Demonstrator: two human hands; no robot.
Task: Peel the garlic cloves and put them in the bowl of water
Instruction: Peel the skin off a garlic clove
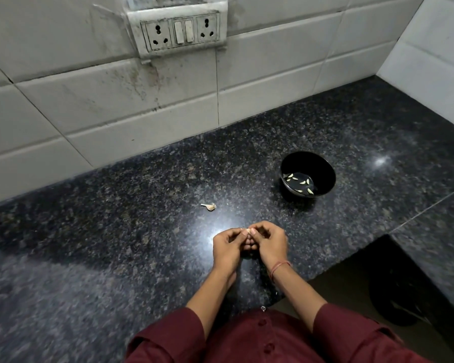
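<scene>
A dark red shirt [260, 341] filled the bottom of the view, with two buttons down its front and two sleeves rolled back above the forearms. Beyond it ran one black speckled counter [116, 218], backed by a wall of pale tiles [89, 100], stained in places. On that wall sat one switch plate [180, 30] holding two sockets and, between them, two switches.

One black bowl [325, 169] stood on the counter to the right, well apart from the hands, with a little water in the bottom. About six peeled cloves [302, 182] lay in the water; they were too small to count with certainty.

Both hands met over the counter near its front edge. The left hand [227, 244] and the right hand [269, 241] had their fingers curled inward, and together they pinched one garlic clove [247, 231] between thumbs and forefingers, the thumbnails set against it. How much skin was left on it could not be told. A thin reddish thread [279, 268] circled the right wrist.

One more clove [209, 206], unpeeled and with a papery tail, lay alone on the counter beyond the hands and to the left, apart from both the hands and the bowl.
</scene>
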